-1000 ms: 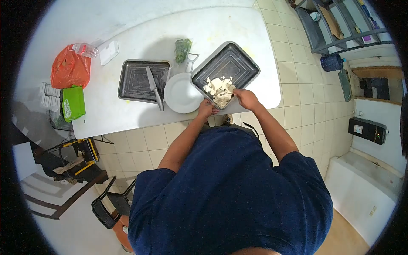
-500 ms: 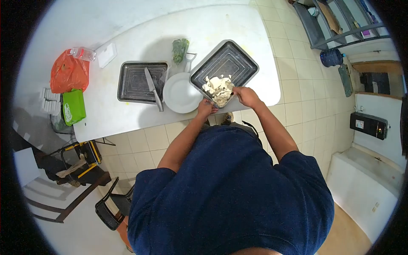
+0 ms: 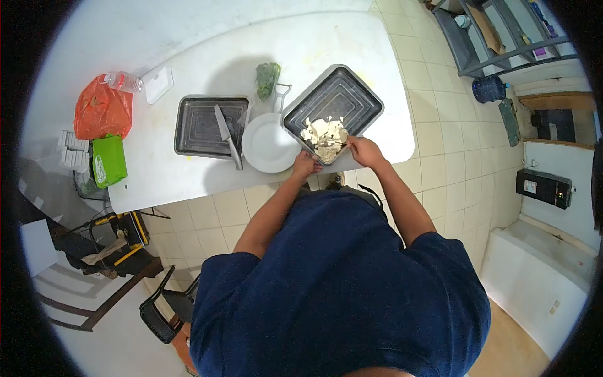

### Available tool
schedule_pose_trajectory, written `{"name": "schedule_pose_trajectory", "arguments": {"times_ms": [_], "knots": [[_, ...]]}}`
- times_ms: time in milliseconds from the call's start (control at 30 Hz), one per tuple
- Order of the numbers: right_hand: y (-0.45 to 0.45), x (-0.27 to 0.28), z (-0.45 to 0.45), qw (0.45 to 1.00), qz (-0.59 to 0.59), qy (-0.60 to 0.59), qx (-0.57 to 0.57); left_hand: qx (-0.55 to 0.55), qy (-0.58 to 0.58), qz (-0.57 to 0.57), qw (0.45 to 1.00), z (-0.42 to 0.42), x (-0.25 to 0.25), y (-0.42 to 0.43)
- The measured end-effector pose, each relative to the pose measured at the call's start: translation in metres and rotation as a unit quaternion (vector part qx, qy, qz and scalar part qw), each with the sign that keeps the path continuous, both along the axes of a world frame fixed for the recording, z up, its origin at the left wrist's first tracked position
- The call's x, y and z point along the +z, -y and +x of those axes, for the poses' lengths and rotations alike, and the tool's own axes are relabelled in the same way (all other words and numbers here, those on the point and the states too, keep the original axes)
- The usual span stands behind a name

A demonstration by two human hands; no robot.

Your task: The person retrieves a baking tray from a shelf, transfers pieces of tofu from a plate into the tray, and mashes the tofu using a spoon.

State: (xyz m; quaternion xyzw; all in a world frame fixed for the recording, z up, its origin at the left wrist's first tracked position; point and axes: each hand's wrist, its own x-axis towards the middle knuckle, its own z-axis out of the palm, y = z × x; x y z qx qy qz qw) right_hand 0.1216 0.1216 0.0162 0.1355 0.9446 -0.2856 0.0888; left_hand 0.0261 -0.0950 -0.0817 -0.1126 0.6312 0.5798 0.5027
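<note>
A dark baking tray lies turned at an angle near my side of the table, with crumbled white food resembling tofu heaped in its near corner. My left hand grips the tray's rim at that corner. At the rim just right of the heap, my right hand has its fingers closed. What it holds, if anything, is too small to make out. A white plate sits beside the tray on the left.
A second dark tray has a knife lying across it. Leafy greens in a bag and a metal-handled utensil are behind the plate. Farther left are a red bag, a bottle and a green bag.
My right hand has shifted slightly toward my body, along the tray's near rim. My left hand stays at the tray's corner. The whole view has tilted a little.
</note>
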Motion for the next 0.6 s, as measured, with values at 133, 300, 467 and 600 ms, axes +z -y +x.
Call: {"name": "schedule_pose_trajectory", "arguments": {"times_ms": [133,300,467,600], "knots": [[-0.015,0.007,-0.003,0.999,-0.015,-0.03,-0.022,0.002,0.025,0.004,1.0,-0.003,-0.001,-0.003],[-0.002,0.017,-0.015,0.999,-0.03,-0.012,0.009,-0.025,0.0,0.015,1.0,-0.002,-0.003,-0.003],[0.029,0.011,-0.053,0.997,-0.03,-0.069,0.013,-0.016,-0.007,0.025,1.0,0.001,-0.004,-0.002],[0.05,0.013,-0.076,1.0,0.002,-0.027,0.009,-0.008,0.003,0.032,0.999,-0.003,-0.013,-0.002]]}}
